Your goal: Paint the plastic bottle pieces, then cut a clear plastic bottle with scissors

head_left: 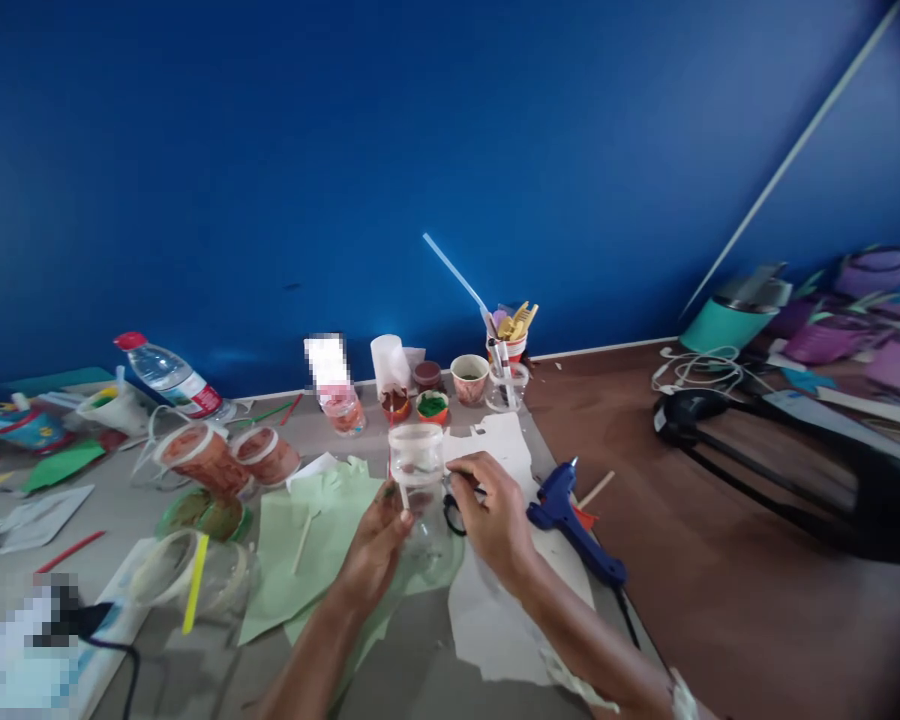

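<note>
My left hand [379,540] is closed round the side of a clear, see-through plastic jar [418,455]. A short pale stick [404,495] shows beside its thumb, against the jar wall. On the jar's other side, my right hand [491,510] has thumb and forefinger pinched together close to the rim; whether something small is between them cannot be made out. Dark-handled scissors [455,515] lie partly hidden behind the right fingers. Under and around the jar are green paper [277,560] and torn white paper [487,620].
A blue glue gun [574,520] lies right of my right hand. Behind stand small cups of green [433,407] and brown stuff [395,402]. Brown-coated tubs [206,460], a tilted water bottle [176,380] and another clear jar [225,580] are leftward. A black frame-shaped object [780,490] lies far right.
</note>
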Demonstrator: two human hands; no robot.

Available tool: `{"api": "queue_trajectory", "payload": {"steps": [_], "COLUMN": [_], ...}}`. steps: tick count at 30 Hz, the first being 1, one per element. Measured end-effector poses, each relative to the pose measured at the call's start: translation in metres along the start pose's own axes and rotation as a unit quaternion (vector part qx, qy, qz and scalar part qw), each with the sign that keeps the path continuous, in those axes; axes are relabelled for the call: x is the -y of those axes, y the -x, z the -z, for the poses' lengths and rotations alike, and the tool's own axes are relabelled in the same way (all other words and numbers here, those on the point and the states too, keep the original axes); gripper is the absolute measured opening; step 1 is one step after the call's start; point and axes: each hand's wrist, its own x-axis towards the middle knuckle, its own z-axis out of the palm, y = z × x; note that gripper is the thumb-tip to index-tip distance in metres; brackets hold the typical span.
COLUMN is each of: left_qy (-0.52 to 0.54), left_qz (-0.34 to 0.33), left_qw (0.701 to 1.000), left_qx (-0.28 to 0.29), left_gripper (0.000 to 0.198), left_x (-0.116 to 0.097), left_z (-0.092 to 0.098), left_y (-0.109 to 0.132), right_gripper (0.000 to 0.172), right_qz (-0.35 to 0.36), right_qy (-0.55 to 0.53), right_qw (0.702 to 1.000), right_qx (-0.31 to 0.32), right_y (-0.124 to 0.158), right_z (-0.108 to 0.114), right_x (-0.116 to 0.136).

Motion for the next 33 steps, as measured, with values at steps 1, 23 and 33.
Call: {"api": "queue_trajectory", "payload": {"steps": [1,23,33], "left_qy": [-0.01,-0.234,-0.193], "left_qz": [-0.005,-0.079,-0.061], "left_qw": [1.0,0.968,0.979], "left_qx": [-0.005,-0.05,-0.013], "left_gripper": [0.043,0.049,0.046], "left_x": [0.001,0.009,0.005], "left_z": [-0.001,0.002,0.008], "left_y": [0.0,0.003,-0.004], "right_gripper": [0.017,0.01,0.023], "right_qz": [-0.01,-0.25,-0.243], "right_qy": [-0.007,-0.102,-0.178], "right_qw": [1.0,0.962,0.952], "right_qx": [0.001,0.032,0.049], "right_y": [0.001,-0.007,-0.006], "right_z": [-0.001,0.001,-0.003], "right_x": [0.002,0.003,0.004]}}
